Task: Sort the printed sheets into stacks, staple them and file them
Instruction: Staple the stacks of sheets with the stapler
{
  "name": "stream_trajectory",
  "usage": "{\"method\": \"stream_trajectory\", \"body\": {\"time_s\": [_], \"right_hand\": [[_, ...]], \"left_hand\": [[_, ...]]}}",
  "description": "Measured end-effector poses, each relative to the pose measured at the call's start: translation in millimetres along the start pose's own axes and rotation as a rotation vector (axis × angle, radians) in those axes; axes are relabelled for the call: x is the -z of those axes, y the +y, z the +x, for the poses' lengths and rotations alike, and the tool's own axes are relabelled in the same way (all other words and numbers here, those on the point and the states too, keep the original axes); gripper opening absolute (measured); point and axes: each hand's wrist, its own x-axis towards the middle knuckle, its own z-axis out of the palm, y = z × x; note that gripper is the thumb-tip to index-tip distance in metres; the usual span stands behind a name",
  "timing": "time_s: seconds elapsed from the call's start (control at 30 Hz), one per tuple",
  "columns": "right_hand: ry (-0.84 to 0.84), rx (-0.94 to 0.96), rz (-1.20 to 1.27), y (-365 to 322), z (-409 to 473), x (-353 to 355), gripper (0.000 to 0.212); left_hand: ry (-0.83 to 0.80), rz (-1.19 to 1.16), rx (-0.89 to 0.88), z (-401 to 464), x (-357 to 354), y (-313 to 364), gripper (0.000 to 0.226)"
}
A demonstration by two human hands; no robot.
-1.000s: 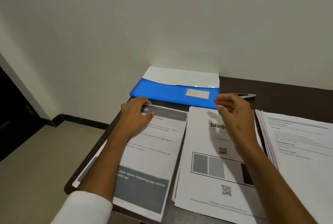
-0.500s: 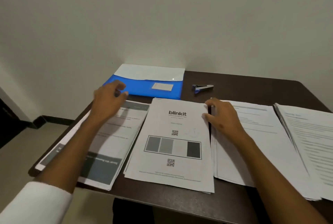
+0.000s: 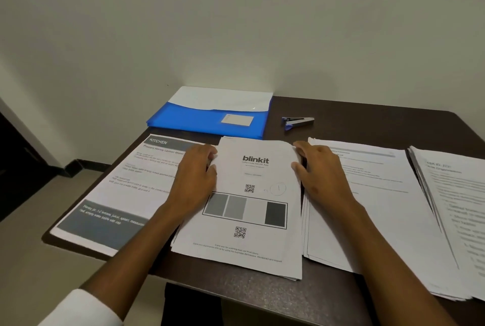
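Several stacks of printed sheets lie side by side on a dark table (image 3: 262,296). The "blinkit" stack (image 3: 249,220) is in the middle. My left hand (image 3: 195,176) grips its upper left edge, fingers curled at the paper. My right hand (image 3: 320,173) grips its upper right edge the same way. Left of it lies the "KITCHEN" stack (image 3: 123,194). To the right are a text stack (image 3: 380,207) and another text stack (image 3: 456,220) at the frame's edge. A blue folder (image 3: 207,119) with a white flap lies at the back. A small blue stapler (image 3: 298,121) sits beside it.
The table stands against a pale wall (image 3: 236,23). Its left edge drops to a tiled floor (image 3: 26,247), and the "KITCHEN" stack overhangs that corner slightly. Bare tabletop shows behind the right-hand stacks, near the stapler.
My left hand came off the "KITCHEN" stack and moved right onto the blinkit stack's left edge. My right hand shifted to its right edge. The view swung right, showing more of the table.
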Motion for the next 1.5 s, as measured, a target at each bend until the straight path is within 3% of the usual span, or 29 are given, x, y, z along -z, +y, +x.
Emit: {"method": "stream_trajectory", "body": {"time_s": [0.1,0.17,0.27,0.37,0.47,0.53,0.63,0.73,0.8,0.87,0.93,1.0,1.07,1.17,1.27,1.37,1.5], "right_hand": [[-0.032,-0.006,0.061,-6.2,-1.1,-0.3,0.058],[0.071,0.048,0.141,-10.8,-1.1,-1.0,0.053],[0.147,0.133,0.519,-12.3,-3.2,2.4,0.051],[-0.035,0.067,0.858,-20.2,-11.2,15.3,0.053],[-0.153,-0.014,0.922,-24.5,-16.6,26.7,0.046],[-0.217,-0.011,0.93,-28.7,-21.9,33.5,0.054],[-0.367,0.069,1.094,-47.7,-29.6,45.6,0.072],[-0.55,0.239,1.227,-77.3,-32.2,51.5,0.066],[-0.538,0.321,1.1,-83.2,-26.1,42.6,0.045],[-0.274,0.36,0.723,-73.9,-11.4,29.3,0.029],[-0.01,0.3,0.173,-54.2,1.3,17.4,0.03],[0.043,0.17,-0.092,-33.7,3.8,9.6,0.04],[0.024,0.106,-0.101,-15.6,2.0,2.3,0.049],[0.043,0.154,-0.093,-1.4,-0.1,-4.5,0.053],[0.052,0.149,-0.169,-1.0,-0.3,-5.9,0.057],[0.091,0.177,-0.203,2.0,2.0,-11.0,0.054],[0.139,0.239,0.225,5.2,5.3,-21.6,0.021]], "left_hand": [[0.009,0.068,-0.012,-2.8,-2.2,4.9,0.032],[0.009,0.11,-0.009,-2.8,-3.4,6.8,0.037],[0.004,0.138,-0.057,-3.2,-5.1,5.6,0.037],[0.026,0.178,-0.118,-2.9,-8.1,2.1,0.033],[0.036,0.191,-0.162,-0.8,-10.2,-2.1,0.031],[0.045,0.194,-0.193,1.7,-9.3,-3.4,0.03],[0.038,0.195,-0.148,3.9,-9.2,-3.1,0.038],[-0.04,0.013,-0.044,4.4,-4.7,5.0,0.045],[-0.072,-0.104,0.048,-0.7,-3.1,0.5,0.041],[-0.109,-0.233,0.139,-8.4,-7.6,-23.3,0.033],[-0.101,-0.257,0.195,-11.8,-22.9,-62.7,0.047],[-0.091,-0.345,0.185,-10.4,-25.7,-61.9,0.044],[-0.071,-0.362,0.135,-9.8,-5.9,-19.9,0.023],[-0.029,-0.195,-0.024,0.5,-6.5,-1.8,0.006],[0.007,0.131,-0.166,9.1,-14.5,-12.4,0.024],[0.039,0.218,-0.178,11.1,-19.1,-15.2,0.034],[0.063,0.232,-0.206,9.3,-17.5,-13.9,0.031]]}}
